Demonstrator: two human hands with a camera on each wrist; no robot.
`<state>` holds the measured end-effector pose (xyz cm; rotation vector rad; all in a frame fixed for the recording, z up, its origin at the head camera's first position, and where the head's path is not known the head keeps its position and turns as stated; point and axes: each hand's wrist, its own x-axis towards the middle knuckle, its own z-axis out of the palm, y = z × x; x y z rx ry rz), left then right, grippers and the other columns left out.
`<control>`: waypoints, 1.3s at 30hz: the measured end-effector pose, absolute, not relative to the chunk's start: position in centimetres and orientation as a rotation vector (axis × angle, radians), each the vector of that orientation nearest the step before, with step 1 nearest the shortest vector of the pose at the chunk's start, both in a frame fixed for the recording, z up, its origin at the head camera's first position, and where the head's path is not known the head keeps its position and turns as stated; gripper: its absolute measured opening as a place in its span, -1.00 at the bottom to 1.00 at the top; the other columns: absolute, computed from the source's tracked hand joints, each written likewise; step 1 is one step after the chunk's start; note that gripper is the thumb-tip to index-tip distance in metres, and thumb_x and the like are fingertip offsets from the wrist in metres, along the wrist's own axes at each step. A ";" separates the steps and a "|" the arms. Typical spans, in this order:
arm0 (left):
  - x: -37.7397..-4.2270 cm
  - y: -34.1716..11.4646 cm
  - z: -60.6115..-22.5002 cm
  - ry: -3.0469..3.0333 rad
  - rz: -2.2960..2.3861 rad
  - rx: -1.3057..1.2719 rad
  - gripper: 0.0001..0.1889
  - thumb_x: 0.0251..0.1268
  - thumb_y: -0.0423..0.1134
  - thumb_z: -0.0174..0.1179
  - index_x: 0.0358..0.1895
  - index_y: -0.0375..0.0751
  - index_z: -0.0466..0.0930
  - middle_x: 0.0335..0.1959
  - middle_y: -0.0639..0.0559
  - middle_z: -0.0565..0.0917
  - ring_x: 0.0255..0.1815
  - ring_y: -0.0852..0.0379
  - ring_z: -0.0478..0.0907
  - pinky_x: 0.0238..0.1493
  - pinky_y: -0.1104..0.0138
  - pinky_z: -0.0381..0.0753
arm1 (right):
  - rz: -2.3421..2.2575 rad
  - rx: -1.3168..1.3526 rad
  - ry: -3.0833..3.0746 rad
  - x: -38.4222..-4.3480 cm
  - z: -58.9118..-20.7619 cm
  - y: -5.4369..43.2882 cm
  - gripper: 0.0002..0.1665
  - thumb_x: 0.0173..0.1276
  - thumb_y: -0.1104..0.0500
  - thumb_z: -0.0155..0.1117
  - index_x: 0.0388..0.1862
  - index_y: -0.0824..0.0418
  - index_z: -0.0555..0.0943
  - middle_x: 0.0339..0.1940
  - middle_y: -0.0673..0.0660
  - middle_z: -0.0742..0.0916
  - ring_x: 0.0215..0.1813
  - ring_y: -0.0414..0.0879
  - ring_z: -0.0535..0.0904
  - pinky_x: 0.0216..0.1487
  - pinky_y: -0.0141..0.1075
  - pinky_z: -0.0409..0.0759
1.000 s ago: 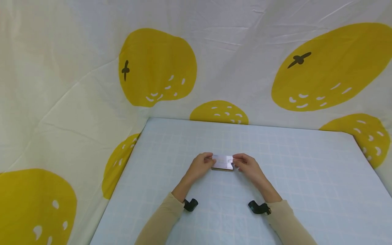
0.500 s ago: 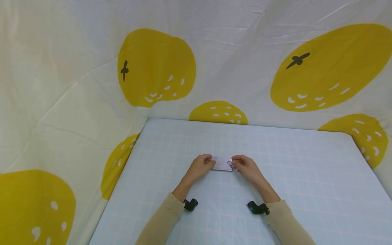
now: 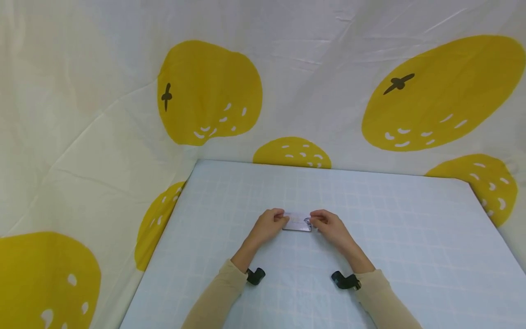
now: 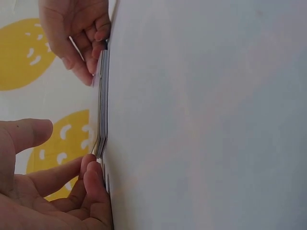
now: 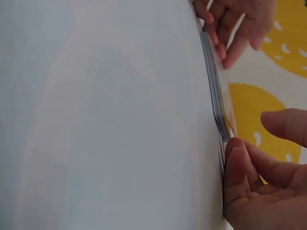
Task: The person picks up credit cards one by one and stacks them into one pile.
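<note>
A slim phone (image 3: 297,221) lies flat on the table, its pale lavender top showing a dark pattern near the right end. Along its upper face runs a thin, see-through film (image 4: 94,108), slightly apart from it in both wrist views. My left hand (image 3: 268,225) pinches the film's left end between fingertips, close against the phone's edge. At the opposite end, my right hand (image 3: 330,225) pinches the film (image 5: 229,91) with thumb and forefinger. The phone's layered grey side (image 5: 214,88) shows between the hands. Part of each short end is hidden by fingers.
The table (image 3: 390,237) wears a pale blue checked cover. Behind it and to the left hangs a white cloth (image 3: 304,91) printed with big yellow fruit. Small black cameras (image 3: 256,276) sit at both wrists, by beige sleeves (image 3: 218,294).
The bright glare on the phone's top has gone and its dark pattern shows more plainly. Both hands keep their hold at the two ends, and the whole view has shifted slightly.
</note>
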<state>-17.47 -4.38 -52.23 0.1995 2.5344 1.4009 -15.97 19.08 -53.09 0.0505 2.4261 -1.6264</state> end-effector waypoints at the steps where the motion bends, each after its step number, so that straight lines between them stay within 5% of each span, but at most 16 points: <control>1: -17.5 -4.3 -52.2 2.535 1.400 0.203 -0.52 0.41 -0.03 0.21 0.21 -0.33 0.59 -0.03 -0.04 0.64 0.00 0.06 0.58 0.04 0.15 0.58 | -1.624 0.051 2.431 -16.0 -53.1 19.1 -0.63 0.48 0.16 0.24 0.17 0.31 0.59 -0.09 0.16 0.71 -0.15 -0.02 0.58 -0.18 -0.27 0.59; 39: -17.4 -4.8 -52.4 2.514 1.392 0.208 -0.49 0.43 0.00 0.19 0.25 -0.31 0.56 0.04 -0.04 0.65 0.06 0.05 0.59 0.08 0.16 0.57 | -1.521 0.019 2.548 -15.7 -53.1 19.1 -0.62 0.48 0.10 0.25 0.16 0.28 0.60 -0.07 0.16 0.73 -0.16 -0.05 0.62 -0.20 -0.27 0.59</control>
